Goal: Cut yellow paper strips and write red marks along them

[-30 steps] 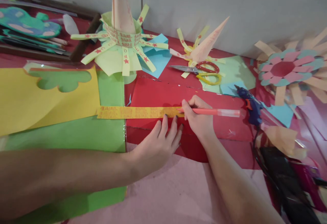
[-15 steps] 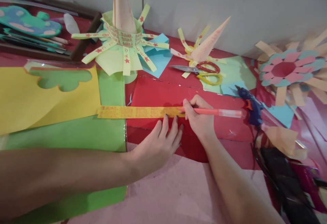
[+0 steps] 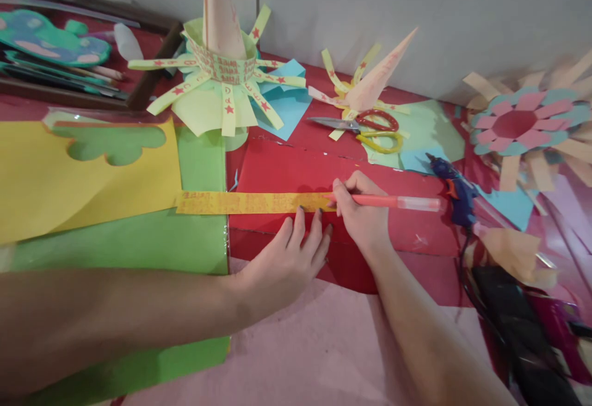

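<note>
A narrow yellow paper strip [image 3: 245, 202], covered in reddish writing, lies across a red sheet [image 3: 287, 168] and a green sheet [image 3: 203, 159]. My right hand [image 3: 363, 218] grips a red felt-tip pen [image 3: 393, 202], its tip on the strip near the right end. My left hand [image 3: 291, 255] rests flat with fingers spread, the fingertips pressing the strip's lower edge. The right end of the strip is hidden by my right hand.
Behind stand a green paper piece with a cone [image 3: 224, 54] and a smaller paper cone [image 3: 382, 73]. Scissors [image 3: 356, 127] and a blue glue gun [image 3: 456, 190] lie nearby. At left are a cut yellow sheet [image 3: 92, 190] and a tray [image 3: 139, 88]; at right, a paper flower [image 3: 490, 122].
Almost nothing differs. The pen tip stays near the same spot on the strip, and my left hand holds its place.
</note>
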A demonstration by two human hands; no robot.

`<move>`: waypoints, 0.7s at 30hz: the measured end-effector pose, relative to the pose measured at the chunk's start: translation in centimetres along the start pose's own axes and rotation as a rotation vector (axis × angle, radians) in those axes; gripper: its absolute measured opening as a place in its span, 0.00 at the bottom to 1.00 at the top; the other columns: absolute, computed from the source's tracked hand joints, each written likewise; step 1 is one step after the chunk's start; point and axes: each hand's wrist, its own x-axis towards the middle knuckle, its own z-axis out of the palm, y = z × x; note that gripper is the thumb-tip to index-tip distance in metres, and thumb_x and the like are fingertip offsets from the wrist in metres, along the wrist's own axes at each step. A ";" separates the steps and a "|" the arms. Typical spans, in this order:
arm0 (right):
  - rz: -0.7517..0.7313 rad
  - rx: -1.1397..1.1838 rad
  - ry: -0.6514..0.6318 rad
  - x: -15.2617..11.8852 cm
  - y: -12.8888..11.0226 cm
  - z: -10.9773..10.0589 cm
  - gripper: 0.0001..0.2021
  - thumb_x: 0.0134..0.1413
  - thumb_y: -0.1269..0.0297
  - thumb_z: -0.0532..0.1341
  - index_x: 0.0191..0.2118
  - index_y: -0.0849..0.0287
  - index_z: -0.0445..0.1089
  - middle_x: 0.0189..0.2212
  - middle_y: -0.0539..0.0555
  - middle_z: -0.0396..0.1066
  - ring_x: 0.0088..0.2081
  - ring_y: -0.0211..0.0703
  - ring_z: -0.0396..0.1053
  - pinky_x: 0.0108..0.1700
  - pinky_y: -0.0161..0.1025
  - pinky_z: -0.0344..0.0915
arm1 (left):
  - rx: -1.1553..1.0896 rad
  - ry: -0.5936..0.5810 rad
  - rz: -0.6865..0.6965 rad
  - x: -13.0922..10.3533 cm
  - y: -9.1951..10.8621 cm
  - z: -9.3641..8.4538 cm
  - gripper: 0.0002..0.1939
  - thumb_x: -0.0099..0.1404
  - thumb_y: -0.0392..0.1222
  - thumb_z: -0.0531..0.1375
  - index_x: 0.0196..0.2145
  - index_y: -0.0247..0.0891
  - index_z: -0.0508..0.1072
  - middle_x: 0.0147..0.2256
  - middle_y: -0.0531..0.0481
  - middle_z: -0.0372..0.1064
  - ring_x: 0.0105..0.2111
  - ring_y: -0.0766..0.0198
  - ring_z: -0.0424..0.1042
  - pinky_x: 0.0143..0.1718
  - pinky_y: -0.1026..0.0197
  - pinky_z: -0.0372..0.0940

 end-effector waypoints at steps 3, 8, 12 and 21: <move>0.019 0.021 -0.001 0.1 0.0 0.0 0.17 0.53 0.60 0.55 0.17 0.56 0.51 0.12 0.43 0.55 0.21 0.35 0.69 0.23 0.31 0.59 | -0.006 -0.002 0.003 0.1 0.0 0.0 0.24 0.63 0.41 0.52 0.54 0.26 0.64 0.52 0.34 0.65 0.48 0.42 0.68 0.43 0.49 0.66; -0.012 -0.029 0.024 -0.1 0.1 0.1 0.17 0.53 0.58 0.55 0.19 0.56 0.51 0.12 0.42 0.55 0.21 0.36 0.70 0.24 0.32 0.59 | -0.009 -0.006 -0.001 0.2 -0.1 -0.2 0.23 0.63 0.39 0.51 0.54 0.27 0.65 0.52 0.34 0.65 0.48 0.43 0.68 0.43 0.50 0.66; -0.009 -0.042 0.035 -0.1 0.2 0.1 0.16 0.53 0.60 0.55 0.19 0.56 0.50 0.12 0.42 0.53 0.21 0.36 0.70 0.22 0.31 0.57 | -0.008 0.001 0.000 0.2 -0.2 -0.2 0.23 0.63 0.39 0.51 0.53 0.27 0.65 0.52 0.35 0.66 0.48 0.42 0.68 0.43 0.50 0.67; 0.012 -0.030 0.014 -0.1 -0.1 0.0 0.17 0.53 0.60 0.55 0.18 0.56 0.51 0.12 0.42 0.53 0.22 0.36 0.70 0.23 0.31 0.58 | -0.006 -0.010 0.004 0.1 -0.1 -0.1 0.23 0.63 0.41 0.51 0.54 0.27 0.65 0.52 0.34 0.65 0.48 0.42 0.68 0.43 0.50 0.66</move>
